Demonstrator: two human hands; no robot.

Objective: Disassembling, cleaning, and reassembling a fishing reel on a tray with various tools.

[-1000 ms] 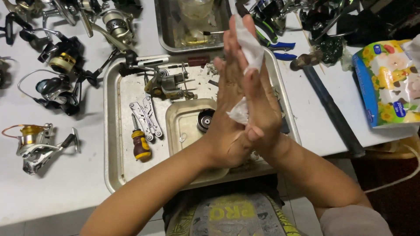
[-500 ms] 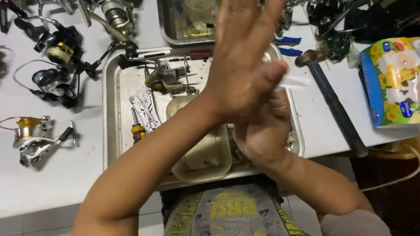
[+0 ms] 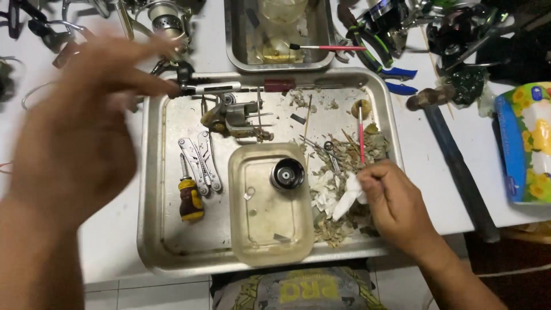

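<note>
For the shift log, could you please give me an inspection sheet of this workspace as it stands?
Surface: white table with a large steel tray on it.
Job's things: white tissue, pinched by the right hand over the tray's scraps.
Clutter: clear tub holding a dark spool; stubby screwdriver; multitool; reel part; pink brush; second tray; pliers; hammer; tissue pack; reels.
Grippers: left hand blurred, raised, fingers spread, holding nothing; right hand closed on the tissue.
Cables: nothing seen.
Surroundings: tiled table edge.
</note>
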